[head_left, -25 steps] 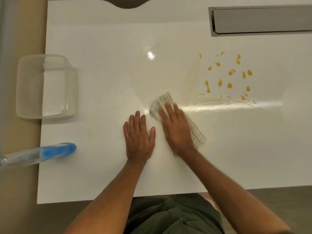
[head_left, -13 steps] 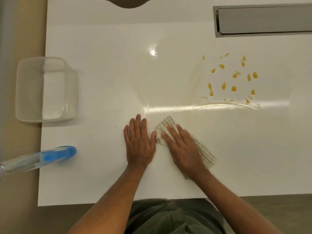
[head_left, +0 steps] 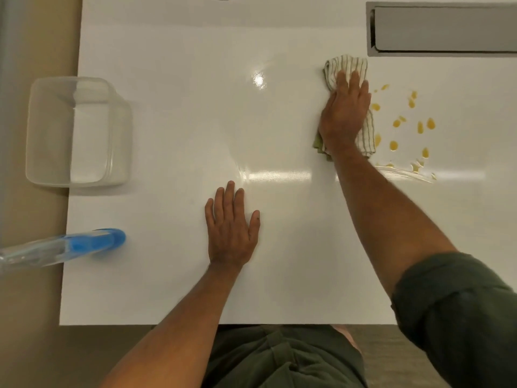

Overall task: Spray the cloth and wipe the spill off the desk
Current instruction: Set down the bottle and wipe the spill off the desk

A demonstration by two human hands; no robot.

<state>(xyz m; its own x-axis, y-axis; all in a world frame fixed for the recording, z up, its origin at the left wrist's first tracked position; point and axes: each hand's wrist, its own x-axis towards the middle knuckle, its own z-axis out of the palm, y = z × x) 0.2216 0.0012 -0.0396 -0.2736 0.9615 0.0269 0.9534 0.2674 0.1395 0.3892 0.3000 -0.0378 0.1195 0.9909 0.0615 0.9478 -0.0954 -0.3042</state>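
Head view: right hand [head_left: 344,113] presses cloth [head_left: 347,65] beside spill [head_left: 402,127].

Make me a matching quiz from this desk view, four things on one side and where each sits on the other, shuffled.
Things:
1. striped green and white cloth
2. clear plastic container
3. blue-topped clear spray bottle
4. yellow spill drops

Places:
A. lying over the white desk's near-left edge
B. pressed flat under the right hand
C. on the desk just right of the cloth
D. overhanging the desk's left edge, farther back

The left hand rests flat and holds nothing.

Pairs: 1-B, 2-D, 3-A, 4-C
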